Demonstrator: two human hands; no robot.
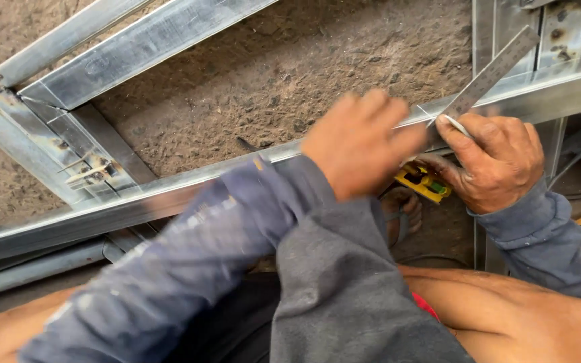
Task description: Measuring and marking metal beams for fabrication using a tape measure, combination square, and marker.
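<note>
Steel ruler [495, 70] on metal rail [169, 198], pinched by right hand [495, 161], left hand [358, 141] blurred, grip unclear

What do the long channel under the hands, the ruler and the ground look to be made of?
The long channel looks like thin galvanised steel: dull silver sheen, folded edges, scuffed surface. The ruler in the right hand seems to be brushed steel, flat and grey with fine graduation marks. The ground appears to be packed brown earth, rough and crumbly. The left hand is blurred.
</note>
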